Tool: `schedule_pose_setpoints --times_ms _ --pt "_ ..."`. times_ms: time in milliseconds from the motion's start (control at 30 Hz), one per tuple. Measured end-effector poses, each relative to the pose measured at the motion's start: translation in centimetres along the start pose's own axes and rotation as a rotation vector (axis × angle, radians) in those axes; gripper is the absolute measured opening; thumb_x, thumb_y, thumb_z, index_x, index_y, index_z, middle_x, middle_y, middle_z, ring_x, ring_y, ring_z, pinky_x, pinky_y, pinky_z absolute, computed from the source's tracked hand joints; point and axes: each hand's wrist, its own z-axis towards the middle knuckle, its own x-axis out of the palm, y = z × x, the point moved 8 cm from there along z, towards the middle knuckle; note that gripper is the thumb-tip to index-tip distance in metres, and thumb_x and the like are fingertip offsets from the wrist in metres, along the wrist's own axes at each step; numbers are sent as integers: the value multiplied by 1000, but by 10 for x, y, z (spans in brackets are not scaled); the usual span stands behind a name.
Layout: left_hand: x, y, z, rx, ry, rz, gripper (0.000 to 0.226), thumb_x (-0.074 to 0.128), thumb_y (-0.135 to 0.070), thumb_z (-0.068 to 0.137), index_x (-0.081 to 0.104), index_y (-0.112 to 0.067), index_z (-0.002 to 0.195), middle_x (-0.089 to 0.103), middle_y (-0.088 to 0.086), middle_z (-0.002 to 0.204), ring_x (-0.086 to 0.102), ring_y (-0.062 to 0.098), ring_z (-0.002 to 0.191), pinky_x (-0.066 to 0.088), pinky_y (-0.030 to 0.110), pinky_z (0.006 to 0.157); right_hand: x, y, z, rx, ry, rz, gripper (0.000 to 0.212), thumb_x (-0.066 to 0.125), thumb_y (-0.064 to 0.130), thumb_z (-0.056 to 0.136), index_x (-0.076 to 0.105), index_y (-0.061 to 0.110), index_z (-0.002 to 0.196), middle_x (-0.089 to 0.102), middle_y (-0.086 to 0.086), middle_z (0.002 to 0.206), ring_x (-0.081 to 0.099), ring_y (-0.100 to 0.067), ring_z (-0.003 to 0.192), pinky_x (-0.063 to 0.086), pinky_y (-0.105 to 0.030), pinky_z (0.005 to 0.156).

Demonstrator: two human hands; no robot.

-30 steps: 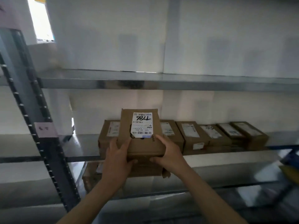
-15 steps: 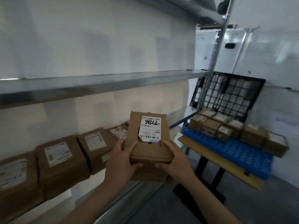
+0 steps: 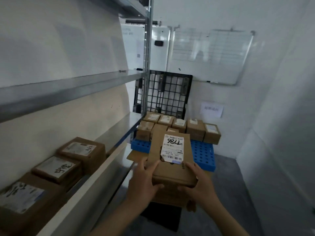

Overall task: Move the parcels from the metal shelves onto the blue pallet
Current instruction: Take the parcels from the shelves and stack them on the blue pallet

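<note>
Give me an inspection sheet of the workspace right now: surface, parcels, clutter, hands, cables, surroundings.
Surface: blue pallet, near part bare, far end loaded.
Job's things: held parcel, label face up, carried short of the pallet; another box seems to be stacked under it. Pallet parcels stand in rows at the far end. Three shelf parcels sit on the metal shelves at left.
Clutter: black grid pallet standing upright behind the blue one.
Hands: left hand and right hand both grip the held parcel at its near end.
Cables: nothing seen.
Surroundings: whiteboard and paper notice on the walls ahead.
</note>
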Motion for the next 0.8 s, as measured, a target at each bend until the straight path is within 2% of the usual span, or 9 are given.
schedule_pose_setpoints --times_ms 167,267,533,800 --pt "68 -23 59 50 70 -44 83 73 -39 74 24 -39 141 12 -10 147 21 17 136 28 32 111 -26 -64 45 100 -31 -9 80 77 18 70 34 26 137 26 0 149 32 -19 133 35 -40 110" --pt "109 -40 103 54 93 -35 83 73 -37 75 24 -36 142 12 -8 148 22 18 137 31 34 112 -42 -106 88 113 -31 -20 81 77 16 70 33 25 138 25 -3 150 32 -20 134 35 -37 110" --pt "203 -76 202 -2 207 -12 78 71 -38 77 26 -37 141 10 -6 151 21 20 138 30 32 111 -87 -196 187 170 68 -49 83 77 23 70 31 27 138 23 -4 150 33 -20 132 36 -36 109" --pt "256 -62 274 -41 269 3 77 72 -35 77 27 -38 140 12 -5 151 22 18 137 34 36 112 -76 -244 262 216 149 -16 77 70 16 77 27 24 140 21 0 149 31 -17 131 35 -30 106"
